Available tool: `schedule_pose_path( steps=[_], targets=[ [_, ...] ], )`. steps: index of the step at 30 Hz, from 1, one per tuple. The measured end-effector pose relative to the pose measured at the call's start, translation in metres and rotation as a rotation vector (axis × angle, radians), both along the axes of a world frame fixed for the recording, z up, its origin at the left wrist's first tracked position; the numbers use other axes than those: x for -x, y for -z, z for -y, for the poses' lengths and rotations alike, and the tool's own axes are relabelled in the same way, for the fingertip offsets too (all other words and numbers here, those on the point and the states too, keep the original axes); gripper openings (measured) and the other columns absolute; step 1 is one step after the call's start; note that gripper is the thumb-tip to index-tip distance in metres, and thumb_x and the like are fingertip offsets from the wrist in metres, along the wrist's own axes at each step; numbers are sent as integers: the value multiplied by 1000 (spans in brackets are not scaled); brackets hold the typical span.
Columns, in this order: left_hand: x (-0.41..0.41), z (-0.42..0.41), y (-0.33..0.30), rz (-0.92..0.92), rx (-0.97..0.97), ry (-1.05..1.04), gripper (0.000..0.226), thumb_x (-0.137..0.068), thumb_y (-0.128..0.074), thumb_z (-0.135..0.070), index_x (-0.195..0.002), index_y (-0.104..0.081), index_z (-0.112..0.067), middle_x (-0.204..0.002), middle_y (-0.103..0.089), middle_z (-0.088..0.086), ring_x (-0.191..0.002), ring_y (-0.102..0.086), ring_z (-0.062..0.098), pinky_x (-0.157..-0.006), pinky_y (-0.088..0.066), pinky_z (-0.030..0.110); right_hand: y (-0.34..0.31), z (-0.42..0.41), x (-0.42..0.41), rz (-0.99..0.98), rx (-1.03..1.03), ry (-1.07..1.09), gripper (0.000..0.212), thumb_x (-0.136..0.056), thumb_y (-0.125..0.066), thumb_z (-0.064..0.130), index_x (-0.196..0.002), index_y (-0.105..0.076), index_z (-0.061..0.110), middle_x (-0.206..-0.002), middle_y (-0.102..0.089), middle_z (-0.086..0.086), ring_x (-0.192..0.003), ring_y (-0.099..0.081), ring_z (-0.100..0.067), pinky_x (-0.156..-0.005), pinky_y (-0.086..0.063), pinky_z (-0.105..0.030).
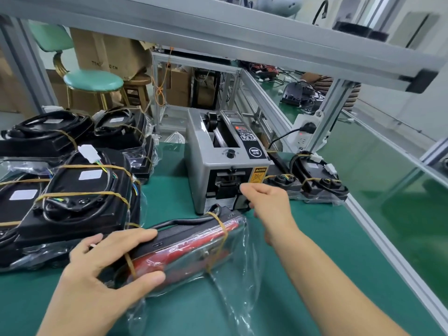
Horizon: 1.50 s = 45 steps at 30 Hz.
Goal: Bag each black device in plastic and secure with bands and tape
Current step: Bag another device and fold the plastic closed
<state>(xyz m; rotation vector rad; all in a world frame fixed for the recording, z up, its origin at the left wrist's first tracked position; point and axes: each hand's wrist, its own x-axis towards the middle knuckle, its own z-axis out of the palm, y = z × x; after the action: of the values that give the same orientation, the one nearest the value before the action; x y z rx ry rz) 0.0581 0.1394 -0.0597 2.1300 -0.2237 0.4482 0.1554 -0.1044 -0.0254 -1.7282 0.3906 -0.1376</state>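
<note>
Several finished devices (80,190) sit stacked at far left on the green bench (327,238), each bagged and crossed by tan rubber bands; judged done, though tape on them cannot be made out.

Left hand (104,267), near left: thumb below, fingers curled over the top edge of the current device (184,246), holding it on edge. This unit lies near centre, just in front of the tape dispenser (225,161). Long axis runs near-left to far-right; its red face is turned toward the camera, with the cable end pointing far-right toward the dispenser. Two bands (218,238) already circle it. Its plastic bag (242,275) hangs loose and unsealed at the right end.

Right hand (264,202), centre right: reaches to the dispenser's outlet, fingertips pinched together there; whether they hold a tape strip cannot be told.

Two more banded units (315,180) lie far right of the dispenser.

Judgement: bagging and banding done for this unit; taping the bag tail remains.
</note>
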Motion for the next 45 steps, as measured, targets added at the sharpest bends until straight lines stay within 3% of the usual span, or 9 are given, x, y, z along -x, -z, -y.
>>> schedule_pose_path(
  steps=[7, 11, 15, 20, 27, 33, 39, 45],
  targets=[
    [0, 3, -2, -10, 36, -35, 55, -44, -63, -66, -99, -56, -70, -109, -56, -45, -107, -45, 10, -92, -24, -2, -3, -15, -12, -58, -150, 77, 12, -80, -75, 15, -72, -70, 23, -60, -58, 11, -61, -48, -5, -64, -41, -22],
    [0, 4, -3, -11, 64, -14, 54, -45, -63, -66, -98, -56, -71, -109, -55, -46, -111, -42, -6, -91, -26, 1, -6, -18, -15, -131, -226, 121, 15, -76, -72, 11, -66, -61, 14, -52, -47, 3, -47, -37, -10, -48, -36, -21],
    [1, 5, -5, 5, 80, 0, 53, -46, -63, -65, -98, -57, -69, -108, -55, -46, -106, -38, -24, -87, -25, 0, -5, -16, -16, -155, -314, 128, 19, -77, -70, 8, -67, -56, 14, -44, -43, 6, -40, -33, -8, -40, -31, -18],
    [2, 5, -4, 9, 91, -6, 53, -47, -63, -64, -99, -57, -68, -108, -55, -46, -106, -37, -25, -88, -25, 0, -4, -15, -16, -165, -487, 108, 14, -81, -70, 6, -76, -59, 11, -52, -45, 3, -41, -36, -5, -35, -29, -14],
    [2, 4, -2, -1, 99, -16, 52, -46, -64, -65, -98, -58, -68, -109, -56, -45, -109, -36, -22, -90, -26, 2, -2, -14, -17, -128, -421, 86, 12, -80, -74, 9, -77, -62, 11, -50, -44, 5, -39, -34, -4, -35, -29, -14],
    [2, 3, -1, -9, 87, -16, 52, -47, -64, -65, -98, -58, -67, -110, -56, -44, -110, -37, -20, -90, -26, 1, -1, -10, -19, -177, -624, 8, 26, -85, -67, 6, -68, -50, 17, -43, -39, 8, -34, -31, -3, -32, -25, -13],
    [2, 4, 0, -15, 100, -27, 52, -46, -64, -65, -97, -58, -68, -110, -57, -43, -113, -37, -14, -92, -25, 2, 1, -9, -19, -175, -501, 15, 14, -83, -70, 9, -77, -58, 12, -52, -45, 3, -38, -38, -4, -33, -29, -14],
    [2, 5, -2, -10, 101, -17, 53, -46, -64, -65, -98, -59, -67, -109, -56, -44, -110, -37, -19, -90, -25, 1, -4, -11, -20, -172, -463, 32, 16, -79, -75, 12, -77, -59, 13, -47, -45, 5, -36, -36, -4, -31, -28, -14]
  ],
)
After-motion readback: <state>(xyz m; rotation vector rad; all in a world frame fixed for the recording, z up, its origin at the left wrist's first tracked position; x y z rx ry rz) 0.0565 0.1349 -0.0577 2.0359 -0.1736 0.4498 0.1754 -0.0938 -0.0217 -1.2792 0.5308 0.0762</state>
